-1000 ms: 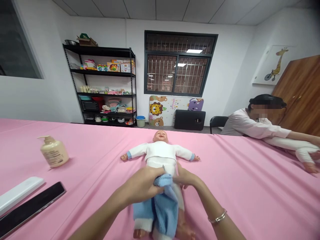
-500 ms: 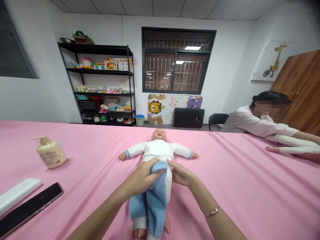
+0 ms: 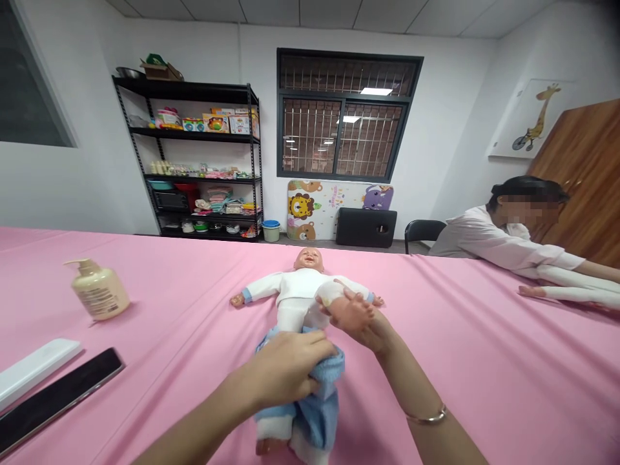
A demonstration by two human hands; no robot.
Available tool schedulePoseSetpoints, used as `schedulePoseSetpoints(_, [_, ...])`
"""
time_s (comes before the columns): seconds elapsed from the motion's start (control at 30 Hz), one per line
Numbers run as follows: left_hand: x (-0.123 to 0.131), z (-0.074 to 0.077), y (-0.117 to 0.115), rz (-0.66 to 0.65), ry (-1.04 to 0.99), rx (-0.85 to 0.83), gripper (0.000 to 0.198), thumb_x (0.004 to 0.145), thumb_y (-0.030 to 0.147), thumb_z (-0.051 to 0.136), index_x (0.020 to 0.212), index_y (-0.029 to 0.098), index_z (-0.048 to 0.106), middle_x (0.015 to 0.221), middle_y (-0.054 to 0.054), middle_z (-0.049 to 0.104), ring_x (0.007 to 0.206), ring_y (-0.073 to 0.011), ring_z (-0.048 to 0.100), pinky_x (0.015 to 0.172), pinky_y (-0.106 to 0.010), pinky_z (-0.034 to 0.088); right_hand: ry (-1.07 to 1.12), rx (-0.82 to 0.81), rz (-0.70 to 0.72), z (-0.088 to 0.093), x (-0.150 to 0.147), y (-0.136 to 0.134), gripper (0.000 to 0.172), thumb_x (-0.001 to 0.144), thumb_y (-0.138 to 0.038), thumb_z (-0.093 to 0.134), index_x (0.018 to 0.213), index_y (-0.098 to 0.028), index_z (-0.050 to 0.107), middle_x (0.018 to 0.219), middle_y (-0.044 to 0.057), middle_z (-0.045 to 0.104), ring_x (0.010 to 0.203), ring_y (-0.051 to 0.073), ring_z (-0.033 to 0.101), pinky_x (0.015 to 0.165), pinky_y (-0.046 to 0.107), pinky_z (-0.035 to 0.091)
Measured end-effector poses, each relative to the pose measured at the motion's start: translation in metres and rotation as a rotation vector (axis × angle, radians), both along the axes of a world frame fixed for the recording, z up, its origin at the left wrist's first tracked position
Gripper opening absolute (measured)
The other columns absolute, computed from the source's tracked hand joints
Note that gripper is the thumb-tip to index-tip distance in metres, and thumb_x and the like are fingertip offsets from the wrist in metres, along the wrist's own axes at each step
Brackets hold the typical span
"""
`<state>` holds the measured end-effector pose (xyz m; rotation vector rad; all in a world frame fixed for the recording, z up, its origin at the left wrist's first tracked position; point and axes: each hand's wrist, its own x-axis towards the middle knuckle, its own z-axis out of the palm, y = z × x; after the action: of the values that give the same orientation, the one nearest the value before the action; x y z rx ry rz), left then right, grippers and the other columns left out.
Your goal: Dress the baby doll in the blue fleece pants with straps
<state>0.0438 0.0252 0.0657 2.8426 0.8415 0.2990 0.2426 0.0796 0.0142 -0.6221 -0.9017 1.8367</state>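
A baby doll (image 3: 301,285) in a white top with blue cuffs lies on its back on the pink-covered table, arms spread. My left hand (image 3: 295,361) is closed on the waistband of fluffy blue trousers (image 3: 324,410), which lie over the doll's lower body. The doll's other foot shows below the white trouser cuff. My right hand (image 3: 371,326) grips the doll's bent leg (image 3: 334,292) near the ankle and holds it raised, the bare foot pointing toward me. Part of my right fingers is hidden behind that leg.
On the left stand a beige pump bottle (image 3: 99,294), a white case (image 3: 39,371) and a black phone (image 3: 58,400). At right, a person (image 3: 513,239) in a light top leans over the table near another doll's legs (image 3: 571,294). Behind is a black shelf rack (image 3: 194,132).
My right hand has lifted the doll's leg, bending it up and out of the trousers. My left hand has drawn the blue waistband lower, toward me.
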Motion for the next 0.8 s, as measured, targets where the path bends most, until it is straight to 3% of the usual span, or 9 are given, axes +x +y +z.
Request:
schedulePoseSetpoints(0.07, [0.004, -0.007, -0.003, -0.02, 0.034, 0.208, 0.027, 0.068, 0.006, 0.046, 0.09, 0.022, 0.051, 0.09, 0.001, 0.058, 0.072, -0.0149, 0.052, 0.055, -0.024, 0.031, -0.009, -0.007, -0.029, 0.0, -0.01, -0.002, 0.074, 0.072, -0.033, 0.067, 0.132, -0.029, 0.024, 0.103, 0.004, 0.057, 0.09, 0.014, 0.061, 0.079, 0.027, 0.05])
schedulePoseSetpoints(0.17, [0.008, -0.017, -0.003, -0.04, -0.013, 0.44, 0.023, 0.074, 0.003, 0.039, 0.083, 0.019, 0.052, 0.086, -0.001, 0.058, 0.068, -0.0147, 0.05, 0.053, -0.026, 0.029, -0.023, 0.022, -0.07, -0.001, -0.024, -0.008, 0.086, 0.071, -0.029, 0.069, 0.136, -0.035, 0.012, 0.101, 0.003, 0.056, 0.088, 0.016, 0.061, 0.081, 0.033, 0.05])
schedulePoseSetpoints(0.33, [0.01, -0.025, 0.0, -0.007, -0.172, 0.565, 0.026, 0.081, 0.004, 0.033, 0.078, 0.019, 0.055, 0.077, -0.002, 0.055, 0.065, -0.0139, 0.047, 0.051, -0.025, 0.028, -0.077, 0.035, -0.136, -0.006, -0.033, -0.008, 0.092, 0.066, -0.029, 0.074, 0.135, -0.033, 0.012, 0.097, 0.002, 0.054, 0.079, 0.014, 0.06, 0.072, 0.029, 0.051])
schedulePoseSetpoints(0.5, [0.009, -0.018, 0.0, 0.146, -0.151, 0.373, 0.03, 0.065, 0.001, 0.042, 0.081, 0.022, 0.057, 0.085, -0.002, 0.056, 0.067, -0.0142, 0.05, 0.054, -0.024, 0.032, -0.194, 0.138, -0.114, -0.014, -0.037, -0.007, 0.083, 0.063, -0.03, 0.075, 0.129, -0.029, 0.024, 0.097, 0.001, 0.054, 0.077, 0.011, 0.057, 0.065, 0.02, 0.046])
schedulePoseSetpoints(0.6, [0.009, -0.017, 0.006, 0.279, -0.141, 0.151, 0.035, 0.064, 0.007, 0.045, 0.092, 0.024, 0.057, 0.1, -0.003, 0.056, 0.071, -0.0151, 0.054, 0.056, -0.024, 0.036, -0.332, 0.234, -0.104, -0.024, -0.037, -0.006, 0.058, 0.072, -0.04, 0.066, 0.12, -0.023, 0.038, 0.089, 0.001, 0.056, 0.077, 0.01, 0.055, 0.065, 0.019, 0.043])
schedulePoseSetpoints(0.67, [0.009, -0.024, 0.015, 0.232, -0.124, -0.023, 0.029, 0.069, 0.012, 0.045, 0.092, 0.025, 0.057, 0.098, -0.001, 0.059, 0.076, -0.0158, 0.057, 0.061, -0.023, 0.039, -0.57, 0.306, -0.118, -0.029, -0.032, -0.003, 0.042, 0.08, -0.046, 0.055, 0.111, -0.019, 0.049, 0.073, 0.0, 0.054, 0.066, 0.009, 0.052, 0.06, 0.019, 0.041])
schedulePoseSetpoints(0.73, [0.01, -0.037, 0.024, 0.12, -0.066, -0.159, 0.018, 0.073, 0.016, 0.046, 0.082, 0.024, 0.059, 0.086, 0.0, 0.062, 0.079, -0.0172, 0.058, 0.067, -0.024, 0.041, -0.904, 0.365, -0.267, -0.028, -0.022, -0.001, 0.031, 0.078, -0.042, 0.059, 0.094, -0.015, 0.056, 0.063, -0.001, 0.05, 0.061, 0.009, 0.048, 0.058, 0.02, 0.038])
schedulePoseSetpoints(0.8, [0.015, -0.054, 0.031, 0.099, -0.006, -0.191, 0.013, 0.076, 0.019, 0.047, 0.077, 0.022, 0.059, 0.084, -0.001, 0.064, 0.082, -0.0204, 0.059, 0.07, -0.028, 0.042, -1.109, 0.376, -0.482, -0.019, -0.002, -0.007, 0.023, 0.075, -0.034, 0.064, 0.082, -0.013, 0.057, 0.066, 0.0, 0.051, 0.066, 0.01, 0.048, 0.062, 0.021, 0.041])
